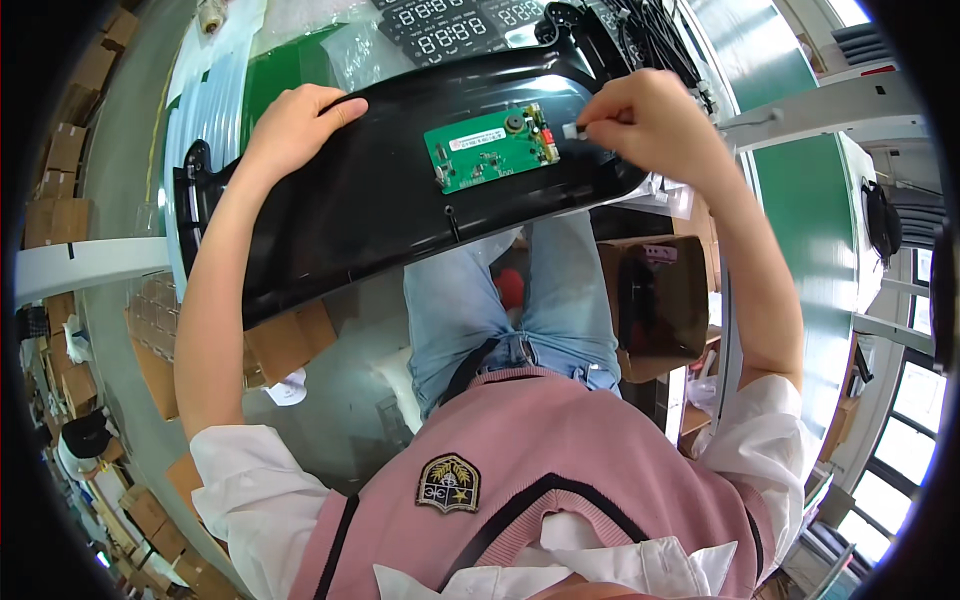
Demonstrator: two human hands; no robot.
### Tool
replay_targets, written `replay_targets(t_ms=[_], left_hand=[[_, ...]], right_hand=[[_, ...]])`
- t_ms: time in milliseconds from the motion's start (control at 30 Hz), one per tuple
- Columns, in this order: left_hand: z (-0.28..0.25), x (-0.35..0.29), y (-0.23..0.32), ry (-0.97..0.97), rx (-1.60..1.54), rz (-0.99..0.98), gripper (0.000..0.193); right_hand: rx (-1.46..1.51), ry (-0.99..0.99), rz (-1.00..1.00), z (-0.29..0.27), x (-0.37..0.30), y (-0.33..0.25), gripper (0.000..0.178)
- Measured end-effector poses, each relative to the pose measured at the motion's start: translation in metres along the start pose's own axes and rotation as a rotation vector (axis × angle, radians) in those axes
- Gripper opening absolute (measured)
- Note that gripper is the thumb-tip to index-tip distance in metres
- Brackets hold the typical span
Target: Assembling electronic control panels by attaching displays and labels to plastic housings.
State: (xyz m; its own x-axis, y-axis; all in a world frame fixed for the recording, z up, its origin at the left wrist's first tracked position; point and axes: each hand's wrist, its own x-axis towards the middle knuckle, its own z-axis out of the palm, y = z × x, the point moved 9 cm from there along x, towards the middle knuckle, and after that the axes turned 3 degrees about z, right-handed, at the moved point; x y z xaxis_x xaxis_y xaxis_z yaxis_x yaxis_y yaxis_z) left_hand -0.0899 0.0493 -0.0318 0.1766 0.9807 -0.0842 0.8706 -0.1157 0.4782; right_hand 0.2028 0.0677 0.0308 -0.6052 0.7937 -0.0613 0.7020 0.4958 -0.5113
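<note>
A large glossy black plastic housing (340,200) lies across the bench edge, reaching over my lap. On it rests a green circuit board (480,172) with a white label strip, a round dark part and red and white sockets along its right edge. My right hand (640,120) pinches a small white plug connector (571,131), held just right of the board's sockets and apart from them. Any wire on the plug is mostly hidden by the fingers. My left hand (300,125) lies on the housing's far left rim, thumb stretched out over the black surface.
Behind the housing are dark printed display panels (440,35), clear plastic bags (365,55) and a bundle of black cables (655,35). An open cardboard box (655,310) stands below on the right. White metal frame bars (95,265) run at both sides.
</note>
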Motion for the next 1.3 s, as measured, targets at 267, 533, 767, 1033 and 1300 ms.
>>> replay_targets(t_ms=[267,533,767,1033,1300], left_hand=[[-0.001,-0.003,0.005,-0.014,0.064,-0.032,0.046],[0.000,-0.004,0.005,0.003,0.061,-0.053,0.047],[-0.001,-0.001,0.005,0.030,0.078,-0.010,0.047],[0.000,-0.001,0.004,0.010,0.096,-0.039,0.048],[0.000,-0.003,0.004,0.021,0.109,-0.056,0.047]], right_hand=[[0.004,-0.046,0.127,0.029,0.009,0.018,0.020],[0.026,-0.070,0.135,0.033,0.012,0.024,0.021],[0.030,-0.070,0.145,0.029,0.012,0.025,0.021],[0.073,-0.088,0.199,0.034,0.010,0.026,0.021],[0.149,-0.151,0.353,0.037,0.010,0.036,0.021]])
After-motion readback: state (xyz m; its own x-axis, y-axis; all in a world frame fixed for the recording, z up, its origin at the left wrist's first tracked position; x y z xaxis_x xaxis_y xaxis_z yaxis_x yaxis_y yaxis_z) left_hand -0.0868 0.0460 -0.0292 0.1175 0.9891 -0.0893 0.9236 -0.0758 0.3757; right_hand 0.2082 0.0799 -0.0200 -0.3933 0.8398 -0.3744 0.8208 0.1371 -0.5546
